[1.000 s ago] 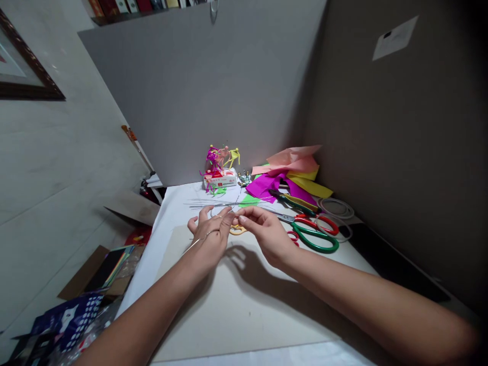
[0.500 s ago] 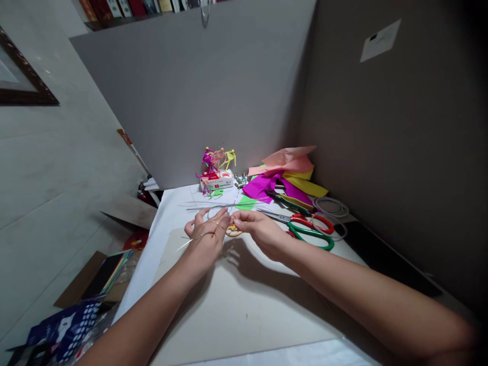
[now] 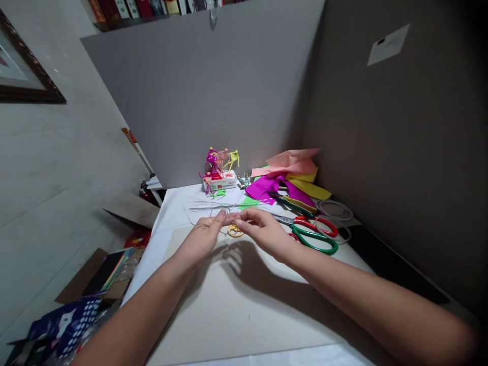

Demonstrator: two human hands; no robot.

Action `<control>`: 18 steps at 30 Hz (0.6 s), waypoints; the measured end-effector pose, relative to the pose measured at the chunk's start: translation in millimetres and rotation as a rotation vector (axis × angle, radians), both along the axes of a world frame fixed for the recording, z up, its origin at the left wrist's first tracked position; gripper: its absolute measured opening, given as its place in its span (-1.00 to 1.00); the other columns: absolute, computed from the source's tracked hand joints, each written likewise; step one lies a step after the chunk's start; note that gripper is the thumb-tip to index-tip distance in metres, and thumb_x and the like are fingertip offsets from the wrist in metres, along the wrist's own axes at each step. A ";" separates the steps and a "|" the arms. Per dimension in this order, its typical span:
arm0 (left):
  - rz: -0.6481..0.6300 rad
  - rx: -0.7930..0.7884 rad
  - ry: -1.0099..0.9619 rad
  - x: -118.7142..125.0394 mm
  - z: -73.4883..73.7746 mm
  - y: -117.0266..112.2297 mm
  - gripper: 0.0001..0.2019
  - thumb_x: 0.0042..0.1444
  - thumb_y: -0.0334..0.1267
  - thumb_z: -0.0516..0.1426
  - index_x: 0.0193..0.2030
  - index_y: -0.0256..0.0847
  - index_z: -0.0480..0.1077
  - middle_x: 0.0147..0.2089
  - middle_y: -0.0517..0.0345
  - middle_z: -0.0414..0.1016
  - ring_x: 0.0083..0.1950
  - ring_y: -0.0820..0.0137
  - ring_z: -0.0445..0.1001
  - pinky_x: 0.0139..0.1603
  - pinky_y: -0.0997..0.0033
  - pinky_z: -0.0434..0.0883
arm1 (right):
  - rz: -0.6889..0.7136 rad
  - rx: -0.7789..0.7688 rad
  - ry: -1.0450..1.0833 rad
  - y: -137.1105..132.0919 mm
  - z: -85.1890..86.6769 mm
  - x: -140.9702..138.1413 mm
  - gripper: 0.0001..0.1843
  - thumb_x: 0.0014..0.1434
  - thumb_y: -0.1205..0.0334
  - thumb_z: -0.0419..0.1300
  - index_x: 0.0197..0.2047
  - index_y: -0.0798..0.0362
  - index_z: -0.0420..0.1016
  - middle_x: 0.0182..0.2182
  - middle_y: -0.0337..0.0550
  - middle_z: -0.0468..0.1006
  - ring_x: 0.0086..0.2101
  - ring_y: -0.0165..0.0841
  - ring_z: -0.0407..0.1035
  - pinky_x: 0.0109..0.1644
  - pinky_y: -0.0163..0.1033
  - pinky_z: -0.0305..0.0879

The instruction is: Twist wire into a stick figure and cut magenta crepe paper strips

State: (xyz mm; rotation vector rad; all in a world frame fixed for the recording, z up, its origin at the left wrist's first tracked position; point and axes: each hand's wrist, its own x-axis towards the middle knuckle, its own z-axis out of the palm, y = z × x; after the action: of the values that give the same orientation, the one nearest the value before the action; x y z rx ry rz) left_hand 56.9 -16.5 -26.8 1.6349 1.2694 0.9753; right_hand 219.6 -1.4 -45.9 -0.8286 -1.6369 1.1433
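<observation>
My left hand point(image 3: 204, 236) and my right hand point(image 3: 261, 231) meet over the near side of the wire bundle, fingertips almost touching. Both are closed in a pinch on a thin wire point(image 3: 187, 213), which curves out past the left fingers; the pinched part is mostly hidden. Just beyond the fingers lies a bundle of thin grey wires point(image 3: 206, 207). Below the fingertips shows an orange ring-shaped handle point(image 3: 235, 232). To the right of my right hand are scissors with red and green handles point(image 3: 314, 240).
Small coloured wire figures point(image 3: 223, 158) stand on and around a little white box point(image 3: 224, 180). Crumpled coloured paper point(image 3: 282, 178), dark-handled pliers point(image 3: 295, 205) and a coil of pale cord point(image 3: 335, 209) lie at the right. Grey panels point(image 3: 198, 101) enclose the back and right. A beige board point(image 3: 244, 315) covers the front.
My left hand has turned, its fingers now folded in toward the right fingertips. The wire that crossed the back of my left hand now arcs beyond it. The view has shifted slightly.
</observation>
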 end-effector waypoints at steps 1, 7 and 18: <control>0.006 -0.019 -0.031 0.3 0.5 0.1 -0.52 0.17 0.07 -0.05 -0.16 -0.24 0.54 -0.06 0.00 0.56 0.08 0.20 0.42 0.21 0.18 0.17 | -0.109 0.167 -0.076 -1.5 1.7 1.1 -0.87 0.11 0.20 0.15 -0.32 0.08 0.42 -0.31 -0.10 0.44 -0.23 -0.27 0.29 -0.11 -0.16 0.17; -0.027 -0.076 -0.006 4.8 -1.7 -3.1 -0.47 0.17 0.11 -0.07 -0.23 -0.27 0.55 -0.22 0.04 0.61 -0.12 0.22 0.50 0.05 0.24 0.29 | -0.198 0.739 -0.436 -10.3 6.1 4.6 -0.86 0.19 0.29 0.07 -0.28 0.06 0.47 -0.32 -0.04 0.44 -0.29 -0.29 0.27 -0.20 -0.20 0.16; -0.116 -0.242 -0.147 11.1 -21.0 3.7 -0.48 0.15 0.11 -0.05 -0.25 -0.30 0.56 -0.24 -0.02 0.61 -0.14 0.22 0.53 0.06 0.25 0.31 | 0.070 0.080 -0.263 4.8 -0.3 7.4 -0.91 0.11 0.36 0.09 -0.43 0.10 0.34 -0.49 -0.18 0.37 -0.44 -0.40 0.23 -0.34 -0.29 0.13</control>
State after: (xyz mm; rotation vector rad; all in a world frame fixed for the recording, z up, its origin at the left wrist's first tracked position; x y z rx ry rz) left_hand 68.0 -12.8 -47.8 1.4074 1.1336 0.8208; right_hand 226.9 3.4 -46.3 -0.9058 -1.9280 1.0425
